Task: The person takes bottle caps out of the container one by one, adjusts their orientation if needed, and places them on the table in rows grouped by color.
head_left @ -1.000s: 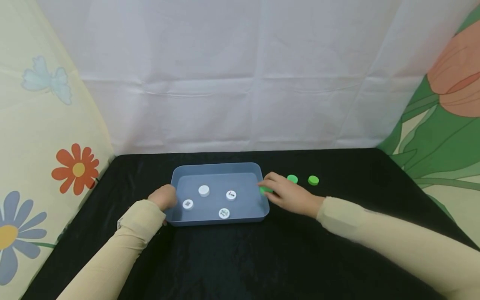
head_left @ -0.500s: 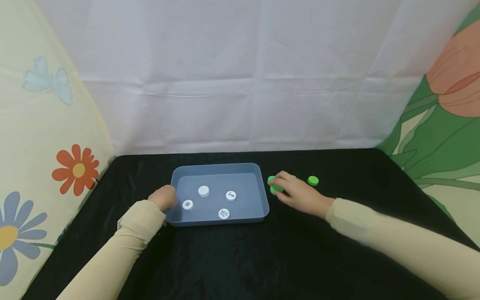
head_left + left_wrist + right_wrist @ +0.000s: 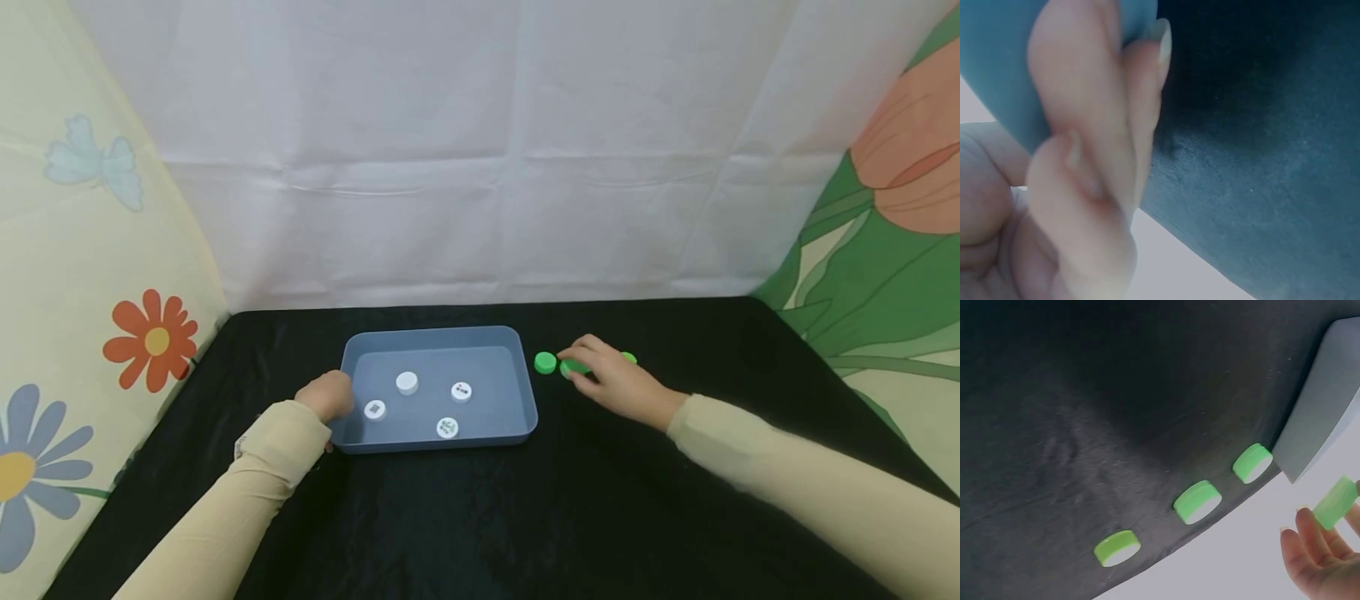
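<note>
My left hand (image 3: pixel 325 395) holds the left rim of a shallow blue-grey tray (image 3: pixel 435 337); in the left wrist view its curled fingers (image 3: pixel 1085 81) lie against the tray wall (image 3: pixel 991 56). Between the thumb and fingers of my right hand (image 3: pixel 618 383) is a round green disc (image 3: pixel 573 367), pinched right of the tray. The right wrist view shows this held disc (image 3: pixel 1335 503) raised off the black cloth. Three more green discs stand in a row there: one nearest the tray (image 3: pixel 1252 464), a middle one (image 3: pixel 1197 502) and an end one (image 3: pixel 1117 548).
Several white discs lie in the tray: a plain-topped one (image 3: pixel 407 382) and others with small printed pictures, such as the front one (image 3: pixel 447 427). A black cloth (image 3: pixel 480 517) covers the table. Behind hangs a white curtain (image 3: pixel 450 167), with flowered fabric at both sides.
My right hand has moved right, away from the tray's right edge, carrying the green disc. The disc nearest the tray is uncovered, and the middle one is hidden behind the hand. My left hand stays put.
</note>
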Motion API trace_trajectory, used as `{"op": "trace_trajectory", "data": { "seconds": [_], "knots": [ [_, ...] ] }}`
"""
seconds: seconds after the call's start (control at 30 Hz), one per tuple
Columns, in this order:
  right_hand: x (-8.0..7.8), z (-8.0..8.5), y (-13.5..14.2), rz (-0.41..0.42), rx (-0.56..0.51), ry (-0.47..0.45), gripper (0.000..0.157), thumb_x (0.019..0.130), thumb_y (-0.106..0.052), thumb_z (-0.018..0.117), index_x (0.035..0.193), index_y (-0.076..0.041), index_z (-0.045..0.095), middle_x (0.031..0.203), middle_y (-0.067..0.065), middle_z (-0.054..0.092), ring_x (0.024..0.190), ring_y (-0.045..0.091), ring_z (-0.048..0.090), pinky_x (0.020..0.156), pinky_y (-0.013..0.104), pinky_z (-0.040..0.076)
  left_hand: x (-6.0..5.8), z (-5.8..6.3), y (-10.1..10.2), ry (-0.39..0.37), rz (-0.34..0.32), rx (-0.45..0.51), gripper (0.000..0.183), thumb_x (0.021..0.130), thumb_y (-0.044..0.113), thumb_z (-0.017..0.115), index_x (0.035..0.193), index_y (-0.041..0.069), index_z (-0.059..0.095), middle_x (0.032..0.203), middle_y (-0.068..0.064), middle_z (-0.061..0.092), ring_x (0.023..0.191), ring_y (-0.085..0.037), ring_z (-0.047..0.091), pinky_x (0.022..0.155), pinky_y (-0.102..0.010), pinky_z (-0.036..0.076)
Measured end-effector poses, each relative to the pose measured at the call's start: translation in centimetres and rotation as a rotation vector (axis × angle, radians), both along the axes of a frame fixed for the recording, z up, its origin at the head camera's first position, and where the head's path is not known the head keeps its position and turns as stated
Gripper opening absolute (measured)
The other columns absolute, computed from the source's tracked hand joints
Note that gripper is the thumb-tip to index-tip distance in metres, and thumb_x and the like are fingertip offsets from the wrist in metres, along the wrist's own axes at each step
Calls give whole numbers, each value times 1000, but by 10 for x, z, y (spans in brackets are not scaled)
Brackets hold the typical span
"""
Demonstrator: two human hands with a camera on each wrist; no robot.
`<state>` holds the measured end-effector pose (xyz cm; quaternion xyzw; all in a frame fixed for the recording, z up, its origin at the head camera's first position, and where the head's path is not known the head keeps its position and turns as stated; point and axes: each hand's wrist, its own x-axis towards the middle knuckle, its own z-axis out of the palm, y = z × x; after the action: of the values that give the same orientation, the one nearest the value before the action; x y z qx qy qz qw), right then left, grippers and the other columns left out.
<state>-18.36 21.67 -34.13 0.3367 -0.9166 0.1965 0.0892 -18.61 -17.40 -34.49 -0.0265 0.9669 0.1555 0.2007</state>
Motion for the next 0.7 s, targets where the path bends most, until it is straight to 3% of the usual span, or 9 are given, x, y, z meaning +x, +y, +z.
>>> {"op": "trace_trajectory", "data": {
  "seconds": [0.7],
  "knots": [
    [0, -5, 37, -95, 14, 2, 24, 89, 3, 64, 113, 9, 62, 104, 16, 54, 83, 22, 57, 67, 37, 50, 0, 1, 1, -2, 0, -11, 8, 92, -4, 49, 90, -9, 55, 85, -19, 51, 70, -30, 59, 49, -33, 55]
  ]
}}
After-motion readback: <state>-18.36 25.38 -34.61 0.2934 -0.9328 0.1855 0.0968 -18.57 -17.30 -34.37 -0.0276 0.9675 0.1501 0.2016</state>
